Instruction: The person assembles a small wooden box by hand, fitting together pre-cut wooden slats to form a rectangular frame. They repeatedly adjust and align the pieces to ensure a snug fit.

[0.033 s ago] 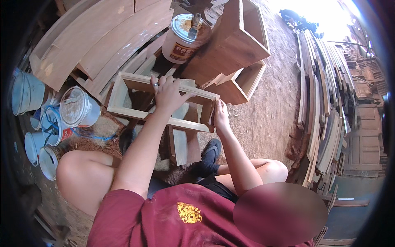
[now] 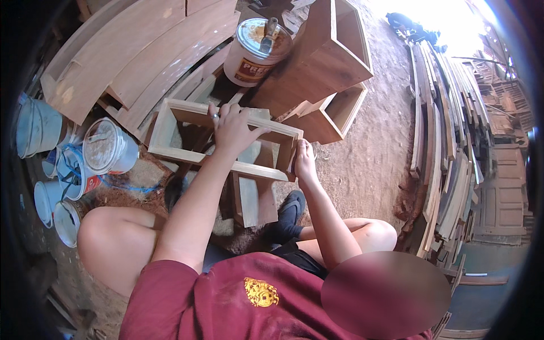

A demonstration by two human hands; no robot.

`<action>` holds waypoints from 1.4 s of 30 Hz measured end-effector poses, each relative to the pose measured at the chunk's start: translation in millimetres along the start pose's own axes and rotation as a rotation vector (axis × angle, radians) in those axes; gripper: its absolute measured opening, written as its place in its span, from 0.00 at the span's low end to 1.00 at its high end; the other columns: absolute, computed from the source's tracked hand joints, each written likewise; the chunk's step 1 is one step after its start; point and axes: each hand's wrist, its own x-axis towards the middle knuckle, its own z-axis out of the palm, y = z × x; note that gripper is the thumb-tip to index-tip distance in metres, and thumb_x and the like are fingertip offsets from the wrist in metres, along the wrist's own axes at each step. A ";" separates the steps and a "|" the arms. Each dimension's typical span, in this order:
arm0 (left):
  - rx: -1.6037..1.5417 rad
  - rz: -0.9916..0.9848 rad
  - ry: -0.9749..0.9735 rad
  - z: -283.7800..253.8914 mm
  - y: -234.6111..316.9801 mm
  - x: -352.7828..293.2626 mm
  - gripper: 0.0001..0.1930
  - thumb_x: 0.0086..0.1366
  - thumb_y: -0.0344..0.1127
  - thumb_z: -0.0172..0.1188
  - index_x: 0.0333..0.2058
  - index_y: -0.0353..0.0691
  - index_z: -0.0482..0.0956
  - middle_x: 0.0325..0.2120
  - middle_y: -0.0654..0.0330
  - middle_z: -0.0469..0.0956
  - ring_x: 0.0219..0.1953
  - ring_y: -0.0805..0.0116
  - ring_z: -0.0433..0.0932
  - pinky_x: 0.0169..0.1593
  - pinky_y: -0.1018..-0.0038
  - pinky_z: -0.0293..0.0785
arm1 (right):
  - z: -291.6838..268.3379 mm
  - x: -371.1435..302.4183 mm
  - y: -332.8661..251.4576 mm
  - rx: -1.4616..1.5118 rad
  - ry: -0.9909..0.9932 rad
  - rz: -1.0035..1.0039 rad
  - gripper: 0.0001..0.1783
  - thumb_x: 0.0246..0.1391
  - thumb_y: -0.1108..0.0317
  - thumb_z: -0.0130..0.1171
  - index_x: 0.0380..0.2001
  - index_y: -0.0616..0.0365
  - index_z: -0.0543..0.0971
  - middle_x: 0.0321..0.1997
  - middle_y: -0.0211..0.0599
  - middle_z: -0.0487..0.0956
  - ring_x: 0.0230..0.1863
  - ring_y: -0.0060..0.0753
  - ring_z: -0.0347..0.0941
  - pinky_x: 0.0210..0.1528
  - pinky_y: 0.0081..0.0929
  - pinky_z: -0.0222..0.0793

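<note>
An open rectangular wooden frame (image 2: 226, 165), box-like and of pale wood, lies tilted in front of me. My left hand (image 2: 231, 129) reaches across it, fingers curled over the far rail and thumb spread along it; a ring shows on one finger. At the frame's right end, my right hand (image 2: 305, 161) presses its closed fingers against the outer face. Under that palm a thin dark-and-light edge peeks out, mostly covered, so its kind is unclear. Below the frame stands a wooden support (image 2: 255, 201) of pale boards.
A lidded bucket (image 2: 249, 62) with a putty knife (image 2: 268, 37) on top stands beyond the frame. Two wooden boxes (image 2: 317, 56) rest beside it. Large panels (image 2: 141, 51) lean at far left, above several buckets (image 2: 107, 150). Stacked planks (image 2: 430, 141) line the right.
My right hand has slid very slightly down along the frame's end. The left hand and the frame hold almost the same place.
</note>
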 end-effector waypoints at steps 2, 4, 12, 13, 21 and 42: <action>0.040 -0.025 -0.009 1.6 -2.5 -0.5 0.35 0.49 0.68 0.67 0.42 0.42 0.84 0.46 0.53 0.76 0.60 0.54 0.65 0.70 0.38 0.33 | 7.5 -10.4 -16.0 0.041 -0.002 0.011 0.28 0.72 0.49 0.42 0.60 0.63 0.69 0.54 0.43 0.74 0.56 0.34 0.69 0.62 0.33 0.63; 0.053 0.033 0.021 5.1 8.5 3.2 0.35 0.49 0.68 0.67 0.42 0.42 0.84 0.46 0.53 0.76 0.60 0.54 0.65 0.70 0.38 0.34 | -7.5 25.2 -2.5 0.064 -0.019 0.014 0.29 0.72 0.51 0.42 0.60 0.67 0.68 0.47 0.46 0.76 0.50 0.35 0.71 0.57 0.34 0.66; 0.046 -0.029 -0.002 -2.3 -1.3 0.0 0.35 0.49 0.69 0.67 0.42 0.43 0.83 0.46 0.54 0.76 0.59 0.55 0.66 0.71 0.39 0.33 | -6.0 -12.0 36.0 0.000 -0.029 -0.012 0.28 0.72 0.54 0.41 0.63 0.67 0.65 0.62 0.53 0.72 0.64 0.43 0.67 0.67 0.35 0.59; 0.048 -0.025 0.006 -0.5 -0.8 0.5 0.35 0.49 0.69 0.67 0.42 0.43 0.83 0.46 0.54 0.76 0.59 0.55 0.66 0.71 0.39 0.33 | -8.6 -9.0 34.3 -0.073 -0.010 -0.067 0.29 0.72 0.54 0.43 0.63 0.69 0.65 0.60 0.53 0.73 0.65 0.41 0.67 0.67 0.34 0.59; 0.031 -0.001 -0.019 0.0 7.6 1.5 0.35 0.49 0.69 0.67 0.42 0.43 0.83 0.45 0.55 0.76 0.58 0.55 0.66 0.71 0.40 0.33 | -7.2 27.5 -0.8 -0.165 0.012 -0.019 0.33 0.71 0.50 0.44 0.65 0.69 0.63 0.65 0.55 0.71 0.68 0.46 0.65 0.69 0.36 0.57; 0.039 0.042 0.037 8.0 6.0 2.9 0.36 0.50 0.69 0.66 0.43 0.41 0.83 0.47 0.53 0.76 0.60 0.55 0.65 0.71 0.38 0.31 | -2.8 21.0 -10.9 -0.157 0.098 -0.136 0.39 0.70 0.53 0.45 0.69 0.75 0.52 0.66 0.66 0.66 0.69 0.54 0.64 0.68 0.38 0.58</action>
